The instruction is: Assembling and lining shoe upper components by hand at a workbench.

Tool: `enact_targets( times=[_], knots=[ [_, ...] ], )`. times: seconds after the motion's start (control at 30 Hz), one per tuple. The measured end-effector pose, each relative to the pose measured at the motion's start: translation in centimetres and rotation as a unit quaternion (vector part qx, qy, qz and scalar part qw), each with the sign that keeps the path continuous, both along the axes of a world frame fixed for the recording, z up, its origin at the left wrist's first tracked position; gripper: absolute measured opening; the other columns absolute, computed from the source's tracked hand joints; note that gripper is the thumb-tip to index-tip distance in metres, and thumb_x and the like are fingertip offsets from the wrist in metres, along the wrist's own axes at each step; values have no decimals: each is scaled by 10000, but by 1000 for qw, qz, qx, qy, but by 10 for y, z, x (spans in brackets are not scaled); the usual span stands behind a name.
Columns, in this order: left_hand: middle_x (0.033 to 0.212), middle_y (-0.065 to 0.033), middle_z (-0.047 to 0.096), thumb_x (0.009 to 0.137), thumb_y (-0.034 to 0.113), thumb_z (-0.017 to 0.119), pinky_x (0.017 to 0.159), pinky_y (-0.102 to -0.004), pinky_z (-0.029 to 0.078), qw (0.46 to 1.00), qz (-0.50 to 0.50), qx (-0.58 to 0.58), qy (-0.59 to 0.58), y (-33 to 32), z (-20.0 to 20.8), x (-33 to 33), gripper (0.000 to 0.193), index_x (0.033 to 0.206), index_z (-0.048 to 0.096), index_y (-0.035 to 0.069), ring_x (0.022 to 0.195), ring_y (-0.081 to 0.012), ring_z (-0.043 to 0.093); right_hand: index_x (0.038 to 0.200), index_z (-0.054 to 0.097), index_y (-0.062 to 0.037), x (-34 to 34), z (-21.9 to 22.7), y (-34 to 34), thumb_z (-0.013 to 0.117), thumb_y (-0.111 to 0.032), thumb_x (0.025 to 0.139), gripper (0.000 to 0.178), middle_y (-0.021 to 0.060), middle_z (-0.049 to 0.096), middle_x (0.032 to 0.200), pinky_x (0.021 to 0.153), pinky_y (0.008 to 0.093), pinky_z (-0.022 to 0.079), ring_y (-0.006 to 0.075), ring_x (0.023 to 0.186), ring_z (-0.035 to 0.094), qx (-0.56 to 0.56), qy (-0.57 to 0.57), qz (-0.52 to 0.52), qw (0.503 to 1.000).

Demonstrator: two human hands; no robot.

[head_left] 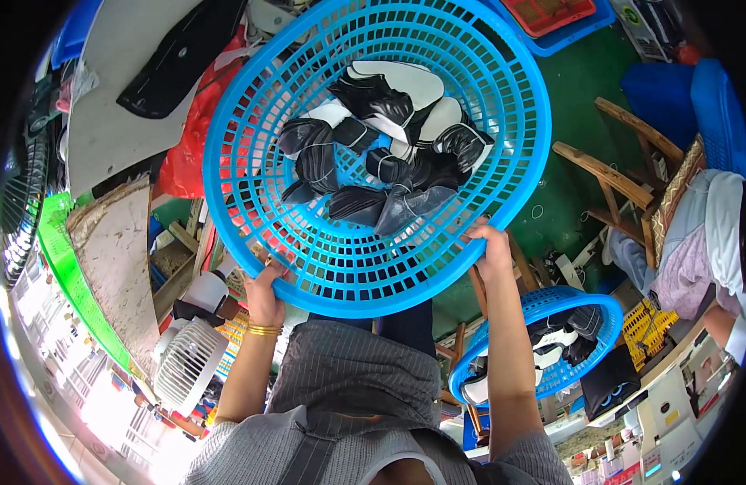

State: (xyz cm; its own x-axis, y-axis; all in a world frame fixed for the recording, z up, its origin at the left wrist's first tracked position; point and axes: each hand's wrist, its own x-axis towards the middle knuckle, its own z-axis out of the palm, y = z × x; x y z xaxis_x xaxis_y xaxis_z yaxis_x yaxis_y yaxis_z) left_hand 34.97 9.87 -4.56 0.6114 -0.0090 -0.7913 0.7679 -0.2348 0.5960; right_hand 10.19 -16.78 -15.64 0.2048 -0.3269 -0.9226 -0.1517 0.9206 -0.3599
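Note:
A large round blue plastic basket [378, 303] with slotted walls is held out in front of my body. My left hand [265, 293] grips its near left rim, and a gold bracelet circles that wrist. On the near right, my right hand [492, 249] has its fingers wrapped over the same rim. Inside lie several bundles of black cut pieces [359, 204], some tied together, along with white curved pieces [405, 81]. The pieces look like shoe parts, though their exact kind is unclear.
Beside my right forearm stands a second blue basket [603, 323] holding black and white pieces. Wooden stools [607, 174] and a seated person's clothing [696, 234] are at the right. A white fan [191, 364] and a worn board [114, 250] stand at the left.

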Motion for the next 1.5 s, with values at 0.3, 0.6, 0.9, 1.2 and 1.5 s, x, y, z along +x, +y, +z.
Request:
enact_targets(
  times=[0.3,0.6,0.9,1.2,1.5],
  knots=[
    [1076,-81,609,735,63,527,755,-322,480,998,-55,-15,-6,-52,5,1,470,1203,484,52,962,-216,598,927,558,42,-15,-17,-33,541,-57,596,346,98,546,760,638,367,497,236,687,559,5,4,-65,998],
    [845,-36,548,713,43,545,728,-323,491,998,-46,-41,-28,-97,24,5,296,1002,481,50,777,-183,578,787,538,18,2,-7,-58,566,-30,581,213,149,572,687,580,410,514,276,611,580,5,13,-108,994],
    [852,-59,563,717,-21,517,639,-300,476,996,-54,-70,-8,-155,10,15,344,1058,482,7,728,-178,565,884,492,61,-2,-32,-119,548,-57,533,375,211,583,708,666,460,505,360,704,612,-24,-8,-26,999],
    [995,-107,527,741,36,597,747,-332,452,983,-46,-178,19,-221,-101,19,583,1255,339,-57,883,-212,544,823,532,-11,-1,-114,-234,545,-59,563,265,163,596,723,593,386,490,303,687,608,-65,-43,-8,997],
    [963,-74,506,737,7,587,751,-362,493,965,-3,-251,76,-228,-279,19,361,1073,463,48,857,-245,555,885,555,49,40,-166,-279,614,-57,677,241,150,617,800,565,366,504,237,638,591,-265,113,81,954]
  ],
)
